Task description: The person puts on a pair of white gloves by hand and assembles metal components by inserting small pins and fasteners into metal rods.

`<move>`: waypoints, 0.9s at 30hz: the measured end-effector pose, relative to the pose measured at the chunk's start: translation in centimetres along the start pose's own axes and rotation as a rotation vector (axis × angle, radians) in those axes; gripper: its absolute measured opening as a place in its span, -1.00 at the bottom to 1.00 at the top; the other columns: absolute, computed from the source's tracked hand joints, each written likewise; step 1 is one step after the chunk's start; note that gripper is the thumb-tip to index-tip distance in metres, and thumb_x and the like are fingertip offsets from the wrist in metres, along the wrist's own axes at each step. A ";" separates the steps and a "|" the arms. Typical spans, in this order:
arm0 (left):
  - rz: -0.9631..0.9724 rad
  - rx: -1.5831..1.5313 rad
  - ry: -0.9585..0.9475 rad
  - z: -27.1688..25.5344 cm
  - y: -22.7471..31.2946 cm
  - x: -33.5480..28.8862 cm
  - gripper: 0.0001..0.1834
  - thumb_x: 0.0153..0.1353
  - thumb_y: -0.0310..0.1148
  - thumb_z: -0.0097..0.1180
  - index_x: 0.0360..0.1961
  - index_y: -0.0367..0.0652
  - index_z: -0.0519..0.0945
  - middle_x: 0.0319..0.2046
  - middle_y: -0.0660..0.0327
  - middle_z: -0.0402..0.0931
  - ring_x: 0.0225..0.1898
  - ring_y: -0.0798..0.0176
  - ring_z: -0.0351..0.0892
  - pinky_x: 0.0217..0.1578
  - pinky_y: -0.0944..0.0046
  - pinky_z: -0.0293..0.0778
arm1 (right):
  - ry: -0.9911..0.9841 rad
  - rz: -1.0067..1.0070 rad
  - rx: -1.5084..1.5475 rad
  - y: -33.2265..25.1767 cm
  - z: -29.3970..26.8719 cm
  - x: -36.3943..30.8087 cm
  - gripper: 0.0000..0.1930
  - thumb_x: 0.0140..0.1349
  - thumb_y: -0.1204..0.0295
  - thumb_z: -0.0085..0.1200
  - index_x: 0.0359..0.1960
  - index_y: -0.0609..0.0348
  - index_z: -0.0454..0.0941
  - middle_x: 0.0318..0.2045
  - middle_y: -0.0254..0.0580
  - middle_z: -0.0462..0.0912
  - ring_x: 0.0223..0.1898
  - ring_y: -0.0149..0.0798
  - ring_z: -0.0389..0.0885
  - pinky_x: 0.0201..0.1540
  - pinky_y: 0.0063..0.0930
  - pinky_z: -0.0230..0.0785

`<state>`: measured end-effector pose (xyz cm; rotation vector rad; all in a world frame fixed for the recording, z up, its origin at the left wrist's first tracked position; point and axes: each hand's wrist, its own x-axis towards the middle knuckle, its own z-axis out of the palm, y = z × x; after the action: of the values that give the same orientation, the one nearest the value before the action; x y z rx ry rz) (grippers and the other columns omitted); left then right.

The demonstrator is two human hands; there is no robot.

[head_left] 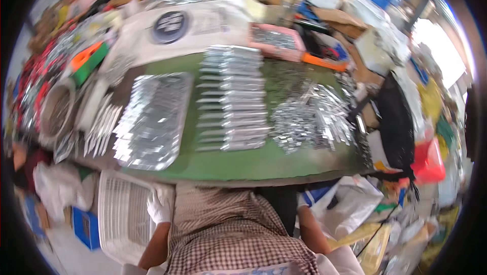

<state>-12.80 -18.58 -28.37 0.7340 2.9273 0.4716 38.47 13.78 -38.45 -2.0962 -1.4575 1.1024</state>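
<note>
My left hand [160, 208], in a white glove, rests at the right rim of a white plastic basket [105, 214] beside my lap. Its fingers look stretched out and apart, with nothing seen in them. Low at the table's front edge is my right hand [304, 200]; its fingers are hidden, near a white sack [355, 206]. On the green tabletop [228, 168] lie a column of slim silver metal pieces [233, 102] in an even row and, to its left, a slanted bank of overlapping silver pieces [152, 118]. A loose heap of small shiny metal parts [309, 118] spreads to the right.
A pink tray [276, 42] of small metal parts and an orange-edged box [324, 57] stand at the back. White cloth [132, 34] covers the far left. A round tub [57, 110] sits at the left edge, a black bag [394, 123] at the right. Clutter surrounds the table.
</note>
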 end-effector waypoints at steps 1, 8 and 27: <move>-0.007 0.102 0.104 -1.5 -2.2 -1.0 -0.13 0.05 -0.22 0.36 0.40 -0.16 0.28 0.28 -0.12 0.33 0.28 -0.19 0.33 0.27 -0.05 0.30 | -0.080 -0.006 -0.011 -0.8 2.1 0.5 -0.64 0.39 0.18 -0.09 -0.08 0.12 0.69 -0.17 -0.01 0.72 -0.06 -0.02 0.66 0.03 -0.21 0.49; -0.541 0.157 -0.295 -2.2 -15.0 -10.0 -0.54 0.24 -0.20 0.14 0.16 -0.05 0.47 -0.10 -0.05 0.65 -0.04 -0.13 0.66 -0.04 -0.09 0.55 | -0.231 0.204 0.605 -14.9 -2.2 -8.0 -0.79 0.34 0.20 0.03 -0.42 -0.07 0.54 -0.64 -0.48 0.47 -0.79 -0.52 0.18 -0.79 -0.55 -0.07; 0.575 -0.338 -0.002 -12.3 9.4 -0.1 -0.44 0.03 -0.34 0.30 0.13 -0.09 0.56 -0.22 -0.04 0.50 -0.17 -0.11 0.55 -0.19 -0.01 0.52 | -0.198 -0.774 -0.562 -25.9 -0.8 -19.9 -0.72 0.27 0.23 0.00 -0.28 0.19 0.60 -0.33 0.10 0.65 -0.27 0.15 0.65 -0.16 -0.03 0.51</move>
<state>-10.48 -14.14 -13.70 1.5026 2.4885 0.9707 19.60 6.39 -12.82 -1.4410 -2.5921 0.6346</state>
